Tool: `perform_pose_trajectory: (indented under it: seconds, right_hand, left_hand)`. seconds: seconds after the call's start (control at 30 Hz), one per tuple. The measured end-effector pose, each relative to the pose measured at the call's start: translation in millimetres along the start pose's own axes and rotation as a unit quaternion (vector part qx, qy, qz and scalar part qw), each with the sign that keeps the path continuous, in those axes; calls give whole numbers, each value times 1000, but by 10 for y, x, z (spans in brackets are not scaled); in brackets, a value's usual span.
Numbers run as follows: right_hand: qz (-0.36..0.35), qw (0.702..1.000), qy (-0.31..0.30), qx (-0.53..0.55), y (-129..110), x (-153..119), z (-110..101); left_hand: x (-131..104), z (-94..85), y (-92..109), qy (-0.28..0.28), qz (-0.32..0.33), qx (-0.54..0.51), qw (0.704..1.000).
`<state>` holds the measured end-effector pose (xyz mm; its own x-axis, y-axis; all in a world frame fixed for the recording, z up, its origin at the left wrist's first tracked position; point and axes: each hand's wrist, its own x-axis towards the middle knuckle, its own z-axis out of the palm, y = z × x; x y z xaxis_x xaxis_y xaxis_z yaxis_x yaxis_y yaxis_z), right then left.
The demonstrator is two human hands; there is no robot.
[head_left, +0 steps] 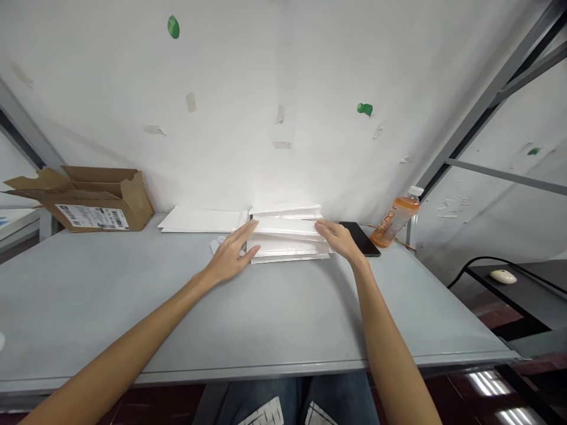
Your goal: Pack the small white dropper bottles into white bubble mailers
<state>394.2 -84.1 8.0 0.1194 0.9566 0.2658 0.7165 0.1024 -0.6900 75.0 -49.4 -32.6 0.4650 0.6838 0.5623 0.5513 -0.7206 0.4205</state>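
Note:
A loose pile of flat white packets (pixel 290 247), which look like mailer envelopes, lies near the back wall, their edges unevenly stacked. My left hand (pixel 231 255) is at the pile's left edge, fingers stretched out and thumb apart, touching the packets' ends. On the opposite side, my right hand (pixel 337 237) rests its extended fingertips on the right end of an upper packet; its thumb is hidden. Left of the pile lies another flat white stack (pixel 201 219). Some small clear or white scraps (pixel 215 245) show behind my left hand.
An open cardboard box (pixel 104 203) with a label stands at the back left. A black phone-like slab (pixel 361 239) lies right of my right hand, beside an orange drink bottle (pixel 396 218) that leans to the right. A pale computer mouse (pixel 503 276) sits on a lower dark surface.

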Motion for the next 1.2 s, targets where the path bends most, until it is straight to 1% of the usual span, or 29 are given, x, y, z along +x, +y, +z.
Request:
perform_pose_trajectory:
  seconds: [0.07,0.13,0.2,0.27,0.33,0.37,0.43,0.5,0.53,0.6,0.7,0.83,0.97,1.07,1.13,1.2]
  right_hand:
    - [4,1000,19,-13,18,9,7]
    - [5,999,37,-9,21,18,13]
    - [1,999,54,2,17,25,22]
    - [-6,997,72,11,17,32,36]
    - [-11,996,91,13,25,41,49]
    - [-15,995,101,13,32,46,54]
    - [-24,993,118,14,49,56,58]
    - [-33,991,131,14,61,64,56]
    - [-36,990,136,14,64,66,54]
    - [-40,988,149,13,65,68,51]
    - [-43,986,159,9,60,68,50]
    - [-45,986,161,9,73,78,55]
    - [-45,985,163,8,110,92,60]
    - [-46,986,161,-3,130,99,59]
    - [-45,986,159,-10,133,100,55]
    - [-45,986,158,-15,128,98,49]
  left_hand:
    - [46,-104,-45,29,-12,-19,999]
    - [95,-235,-147,74,-31,-20,997]
    - [129,-368,-316,110,-55,5,992]
    - [134,-479,-542,117,-83,52,988]
    - [108,-548,-793,92,-101,118,984]
    - [86,-565,-915,69,-111,149,980]
    - [32,-567,-1123,5,-134,201,970]
    - [-18,-542,-1257,-58,-171,232,956]
    - [-36,-527,-1293,-79,-186,242,949]
    - [-55,-506,-1310,-94,-198,260,940]
    - [-44,-510,-1250,-77,-205,296,930]
    - [-2,-560,-1130,-56,-232,332,913]
    - [36,-597,-1047,-53,-239,336,910]
    - [51,-593,-1023,-57,-247,337,907]
    - [51,-589,-1021,-42,-252,336,906]
    - [43,-596,-1020,3,-254,331,909]
